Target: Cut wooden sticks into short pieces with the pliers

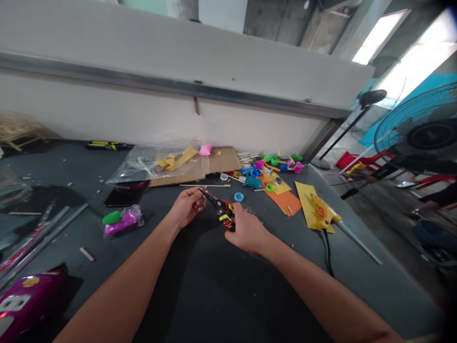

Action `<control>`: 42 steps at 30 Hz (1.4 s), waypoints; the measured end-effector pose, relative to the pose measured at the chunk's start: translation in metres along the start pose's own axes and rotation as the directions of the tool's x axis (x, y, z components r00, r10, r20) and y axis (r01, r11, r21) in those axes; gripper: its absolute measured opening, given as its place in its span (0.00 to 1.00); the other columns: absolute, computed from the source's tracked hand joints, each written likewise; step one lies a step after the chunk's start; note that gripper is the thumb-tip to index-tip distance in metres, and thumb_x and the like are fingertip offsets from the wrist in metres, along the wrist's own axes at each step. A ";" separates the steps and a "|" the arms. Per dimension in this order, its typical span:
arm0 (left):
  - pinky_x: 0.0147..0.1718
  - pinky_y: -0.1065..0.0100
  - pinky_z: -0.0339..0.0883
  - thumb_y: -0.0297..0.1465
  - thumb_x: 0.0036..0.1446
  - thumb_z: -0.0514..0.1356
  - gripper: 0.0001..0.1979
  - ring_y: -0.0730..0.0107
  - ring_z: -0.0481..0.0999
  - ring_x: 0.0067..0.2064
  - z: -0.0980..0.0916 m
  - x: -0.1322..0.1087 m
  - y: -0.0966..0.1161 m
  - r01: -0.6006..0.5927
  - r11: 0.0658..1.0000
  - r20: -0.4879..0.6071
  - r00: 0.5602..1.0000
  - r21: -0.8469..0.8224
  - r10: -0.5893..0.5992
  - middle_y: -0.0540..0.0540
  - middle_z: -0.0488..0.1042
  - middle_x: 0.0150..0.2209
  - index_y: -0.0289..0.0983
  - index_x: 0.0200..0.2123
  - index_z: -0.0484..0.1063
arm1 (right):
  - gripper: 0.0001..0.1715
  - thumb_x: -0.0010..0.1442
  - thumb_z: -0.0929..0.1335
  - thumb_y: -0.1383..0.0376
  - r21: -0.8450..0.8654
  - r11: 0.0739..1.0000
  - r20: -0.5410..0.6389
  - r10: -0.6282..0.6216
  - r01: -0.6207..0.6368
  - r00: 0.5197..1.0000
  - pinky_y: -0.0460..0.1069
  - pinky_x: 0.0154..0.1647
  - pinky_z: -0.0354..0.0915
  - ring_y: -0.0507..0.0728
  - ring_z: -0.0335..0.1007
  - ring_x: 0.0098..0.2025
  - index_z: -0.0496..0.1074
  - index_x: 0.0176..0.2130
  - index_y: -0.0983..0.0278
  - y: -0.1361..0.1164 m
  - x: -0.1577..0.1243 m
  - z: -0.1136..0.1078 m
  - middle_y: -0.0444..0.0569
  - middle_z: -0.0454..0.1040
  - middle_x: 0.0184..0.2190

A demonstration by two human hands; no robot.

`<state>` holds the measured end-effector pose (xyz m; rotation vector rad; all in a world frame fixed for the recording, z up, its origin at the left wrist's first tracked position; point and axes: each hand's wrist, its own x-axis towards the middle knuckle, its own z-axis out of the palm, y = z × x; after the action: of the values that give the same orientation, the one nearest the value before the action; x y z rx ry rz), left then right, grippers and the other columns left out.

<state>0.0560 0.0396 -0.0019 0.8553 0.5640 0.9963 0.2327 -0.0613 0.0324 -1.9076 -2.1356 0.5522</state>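
Observation:
My right hand is closed round the red, yellow and black handles of a pair of cutting pliers, whose dark jaws point up and left. My left hand is pinched shut just at the jaw tips, holding something small that I cannot make out. Both hands hover over the dark grey tabletop, near its middle. A thin wooden stick lies on the table just beyond my left hand, and a blue bottle cap lies just beyond the pliers.
Cardboard sheets and a clear plastic bag lie at the back. Coloured caps and plastic bits, orange card and a yellow glue gun sit at right. A bag with green and purple items lies at left. A fan stands at right.

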 end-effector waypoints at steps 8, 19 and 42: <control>0.15 0.78 0.51 0.32 0.46 0.64 0.12 0.82 0.55 0.16 0.000 0.000 0.001 0.020 1.000 0.028 0.999 -0.008 -0.020 0.55 0.55 0.13 0.33 0.20 0.65 | 0.25 0.47 0.65 0.61 0.181 0.984 0.102 -0.008 -0.011 0.995 0.47 0.28 0.54 0.57 0.66 0.31 0.54 0.44 0.62 0.002 0.000 -0.003 0.48 0.69 0.33; 0.14 0.79 0.49 0.32 0.47 0.63 0.12 0.84 0.51 0.16 0.000 0.000 0.001 0.031 0.999 0.052 0.998 -0.009 -0.031 0.56 0.53 0.14 0.32 0.20 0.66 | 0.24 0.47 0.65 0.63 0.281 0.960 0.156 -0.036 -0.009 0.987 0.46 0.29 0.55 0.55 0.65 0.32 0.55 0.44 0.62 0.005 0.003 -0.003 0.46 0.67 0.32; 0.14 0.78 0.48 0.30 0.50 0.62 0.11 0.83 0.51 0.16 -0.004 0.002 -0.004 0.011 1.000 0.084 0.996 -0.008 -0.010 0.56 0.54 0.14 0.32 0.20 0.65 | 0.26 0.47 0.65 0.61 0.167 0.985 0.105 0.017 -0.034 0.994 0.46 0.27 0.53 0.57 0.66 0.32 0.55 0.45 0.63 0.001 0.001 -0.004 0.48 0.68 0.33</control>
<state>0.0559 0.0414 -0.0073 0.8817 0.4917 0.9477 0.2353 -0.0599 0.0353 -1.8535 -2.0532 0.8264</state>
